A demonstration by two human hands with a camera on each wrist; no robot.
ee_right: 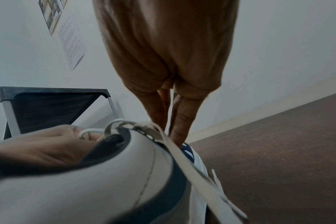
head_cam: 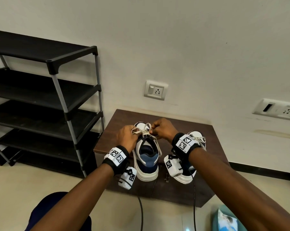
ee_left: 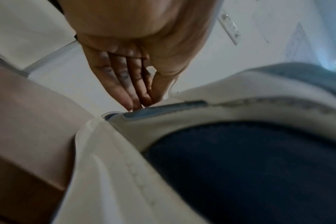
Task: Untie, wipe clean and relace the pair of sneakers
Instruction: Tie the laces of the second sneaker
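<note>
The head view is evenly and softly lit, sharp through the middle, with straight lines such as the shoe rack (head_cam: 45, 100) bowing toward the edges from the wide lens, and only faint shadows beneath the sneaker (head_cam: 146, 157) on the tabletop (head_cam: 212, 147). Both wrist views are dimmer and grainier, with a cool grey cast. Up close, the sneaker (ee_left: 240, 166) and laces (ee_right: 192, 163) smear out of focus, and a small bright light glares at the left wrist view's right edge.

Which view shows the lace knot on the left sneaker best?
Head view: the knot sits unblocked between the left hand and right hand, both pinching lace. Right wrist view shows loops side-on, partly hidden. Left wrist view shows no knot.
</note>
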